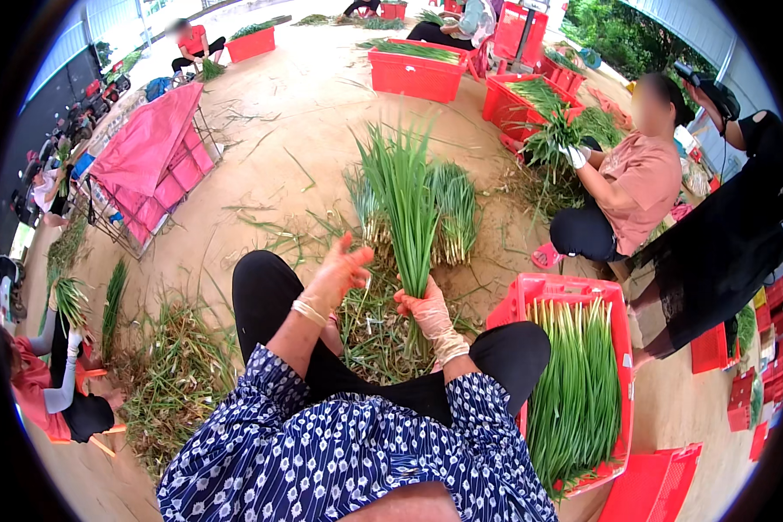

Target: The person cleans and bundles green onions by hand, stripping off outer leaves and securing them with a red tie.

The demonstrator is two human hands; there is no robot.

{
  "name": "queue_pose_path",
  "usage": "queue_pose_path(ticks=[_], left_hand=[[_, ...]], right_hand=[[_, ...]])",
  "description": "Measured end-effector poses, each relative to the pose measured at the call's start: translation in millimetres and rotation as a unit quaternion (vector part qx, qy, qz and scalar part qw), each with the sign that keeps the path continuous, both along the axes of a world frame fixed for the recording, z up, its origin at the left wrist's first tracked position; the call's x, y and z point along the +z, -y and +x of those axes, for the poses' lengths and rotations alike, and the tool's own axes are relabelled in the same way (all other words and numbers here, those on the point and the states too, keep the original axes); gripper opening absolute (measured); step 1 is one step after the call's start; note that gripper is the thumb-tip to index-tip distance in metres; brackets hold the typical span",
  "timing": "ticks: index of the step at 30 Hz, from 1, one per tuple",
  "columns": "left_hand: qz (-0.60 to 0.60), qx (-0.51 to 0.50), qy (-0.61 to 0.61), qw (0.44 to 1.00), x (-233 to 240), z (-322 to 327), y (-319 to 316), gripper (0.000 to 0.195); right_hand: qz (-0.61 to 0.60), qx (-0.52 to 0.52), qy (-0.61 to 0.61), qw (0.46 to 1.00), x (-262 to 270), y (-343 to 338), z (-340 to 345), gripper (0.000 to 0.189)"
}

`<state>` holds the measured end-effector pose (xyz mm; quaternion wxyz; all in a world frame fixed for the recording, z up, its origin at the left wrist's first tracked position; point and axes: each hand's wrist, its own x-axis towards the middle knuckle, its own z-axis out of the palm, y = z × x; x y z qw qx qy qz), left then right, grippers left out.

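My right hand (427, 313), in a thin translucent glove, grips a bunch of long green leafy stalks, likely chives (408, 215), with blades fanned upward. To the left of it my left hand (340, 275), gloved too and banded at the wrist, is raised with fingers apart and nothing in it. Behind the held bunch, more bunches of green stalks (455, 212) with pale root ends towards me rest on the ground. Under my hands, between my knees, lies a heap of loose trimmings (372, 326).
By my right knee stands a red plastic crate (626, 391) of green stalks. A larger trimmings pile (176, 378) spreads to my left. One seated co-worker (639, 183) handles stalks at right, another (46, 378) at far left. A pink-covered metal frame (153, 160) stands further off.
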<state>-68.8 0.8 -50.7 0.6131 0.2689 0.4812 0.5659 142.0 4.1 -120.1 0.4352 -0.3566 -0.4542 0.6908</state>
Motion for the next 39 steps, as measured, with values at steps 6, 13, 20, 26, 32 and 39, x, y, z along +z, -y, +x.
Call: queue_pose_path(ticks=[6, 13, 20, 26, 32, 39], left_hand=[[0.066, -0.108, -0.071, 0.989, -2.8, 46.3, 3.0, 0.029], [0.083, -0.117, -0.173, 0.974, -18.7, 67.2, 24.9, 0.020], [0.147, -0.072, -0.183, 0.969, 34.1, 34.0, 5.0, 0.015], [0.184, 0.104, -0.122, 0.970, 108.5, -24.2, -20.9, 0.016], [0.367, 0.217, -0.073, 0.902, 182.5, -74.4, -19.5, 0.015], [0.432, 0.160, -0.575, 0.677, 185.8, -44.1, -14.6, 0.011]], right_hand=[[0.040, 0.077, 0.018, 0.996, 7.1, 6.8, 6.0, 0.036], [0.003, 0.057, -0.054, 0.997, 11.5, 7.7, 0.2, 0.037], [0.011, 0.151, -0.028, 0.988, 18.6, 7.9, 7.8, 0.039], [-0.003, 0.171, -0.004, 0.985, 14.4, 7.6, 12.2, 0.037], [-0.020, 0.165, 0.015, 0.986, 12.2, 8.9, 13.9, 0.034], [-0.030, 0.162, 0.026, 0.986, 0.5, 9.1, 18.4, 0.033]])
